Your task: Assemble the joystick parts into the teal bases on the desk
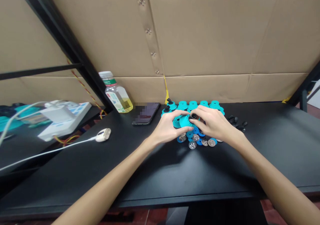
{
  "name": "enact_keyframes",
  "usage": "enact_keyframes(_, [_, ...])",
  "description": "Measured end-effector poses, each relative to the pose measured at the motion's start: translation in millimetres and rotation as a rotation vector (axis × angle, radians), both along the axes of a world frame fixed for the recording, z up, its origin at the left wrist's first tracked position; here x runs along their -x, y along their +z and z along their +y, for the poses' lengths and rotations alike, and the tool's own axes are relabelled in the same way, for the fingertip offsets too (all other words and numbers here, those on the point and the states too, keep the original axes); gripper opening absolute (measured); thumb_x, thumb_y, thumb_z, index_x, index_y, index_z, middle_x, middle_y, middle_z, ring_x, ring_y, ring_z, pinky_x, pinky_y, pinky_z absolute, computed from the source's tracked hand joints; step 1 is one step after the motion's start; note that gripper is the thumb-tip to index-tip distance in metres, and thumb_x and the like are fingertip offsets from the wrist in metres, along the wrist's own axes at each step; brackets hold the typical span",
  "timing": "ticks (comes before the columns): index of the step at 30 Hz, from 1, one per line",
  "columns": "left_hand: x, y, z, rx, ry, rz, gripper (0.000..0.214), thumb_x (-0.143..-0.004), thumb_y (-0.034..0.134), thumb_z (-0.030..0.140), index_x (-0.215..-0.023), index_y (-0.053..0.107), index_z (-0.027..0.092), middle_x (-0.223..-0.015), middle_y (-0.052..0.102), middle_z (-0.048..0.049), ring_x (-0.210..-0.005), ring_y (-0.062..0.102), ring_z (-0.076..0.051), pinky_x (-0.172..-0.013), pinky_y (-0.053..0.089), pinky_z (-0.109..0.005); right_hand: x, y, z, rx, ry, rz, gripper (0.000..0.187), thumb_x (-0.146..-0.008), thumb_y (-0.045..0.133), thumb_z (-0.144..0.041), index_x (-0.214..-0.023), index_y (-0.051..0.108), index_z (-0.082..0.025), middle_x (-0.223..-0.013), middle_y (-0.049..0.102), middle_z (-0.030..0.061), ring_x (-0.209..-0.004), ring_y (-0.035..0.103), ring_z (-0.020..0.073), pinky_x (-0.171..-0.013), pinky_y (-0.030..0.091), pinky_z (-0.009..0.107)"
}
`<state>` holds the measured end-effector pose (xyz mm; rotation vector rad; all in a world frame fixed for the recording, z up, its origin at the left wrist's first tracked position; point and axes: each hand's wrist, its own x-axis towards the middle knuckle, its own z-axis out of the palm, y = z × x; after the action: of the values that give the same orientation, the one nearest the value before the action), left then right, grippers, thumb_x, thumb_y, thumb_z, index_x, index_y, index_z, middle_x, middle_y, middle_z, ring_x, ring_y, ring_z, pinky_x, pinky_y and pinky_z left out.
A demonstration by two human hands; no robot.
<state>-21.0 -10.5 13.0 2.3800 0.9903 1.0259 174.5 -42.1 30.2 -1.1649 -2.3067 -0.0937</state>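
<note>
My left hand [168,125] grips a turquoise flanged plastic cap [185,120], which lies tilted on its side above the table. Pinched in the fingers of my right hand [212,121] is a black ring-shaped part [193,116], held against the cap's narrow end. Behind my hands stand rows of similar turquoise caps [193,104], and the two at the left have black pieces [170,101] on top. Below my hands lie several silver discs with holes [212,142] and several blue discs [196,130], partly overlapping. Small black parts [240,126] are beside my right wrist.
A dark phone [147,113] and a bottle of yellow liquid [118,95] are at the back left. A beige device on a white cable [103,135] lies nearer. A white power strip [65,120] sits beyond the black frame post [62,45]. Cardboard [212,35] walls the back.
</note>
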Motion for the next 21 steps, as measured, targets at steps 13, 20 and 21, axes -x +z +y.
enact_keyframes(13, [-7,-18.0,2,-0.623,0.199,-0.028,0.03,-0.079,0.064,0.024,-0.109,0.061,0.019,-0.111,0.067,-0.0089,-0.11,0.06,-0.025,-0.098,0.045,-0.045,9,1.2,1,0.239,-0.153,0.227,0.04,-0.094,0.043,-0.038,-0.061,0.049,-0.018,-0.055,0.052,-0.0008,-0.051,0.041,0.0102,-0.051,0.022,0.025])
enact_keyframes(20, [-7,-14.4,1,-0.571,0.185,-0.057,0.028,-0.074,0.068,0.024,-0.101,0.066,0.018,-0.104,0.07,-0.0078,-0.102,0.063,-0.025,-0.093,0.049,-0.041,3,-8.0,9,0.25,-0.123,0.174,0.023,-0.091,0.048,-0.03,-0.078,0.061,-0.016,-0.07,0.061,0.002,-0.059,0.048,0.0124,-0.055,0.028,0.025])
enact_keyframes(21, [-6,-13.9,1,-0.538,0.181,-0.071,0.029,-0.073,0.071,0.026,-0.1,0.066,0.018,-0.103,0.07,-0.0078,-0.101,0.063,-0.025,-0.092,0.049,-0.041,1,-9.2,10,0.215,-0.118,0.164,0.018,-0.09,0.05,-0.027,-0.084,0.062,-0.016,-0.076,0.063,0.0032,-0.063,0.05,0.0131,-0.056,0.03,0.025])
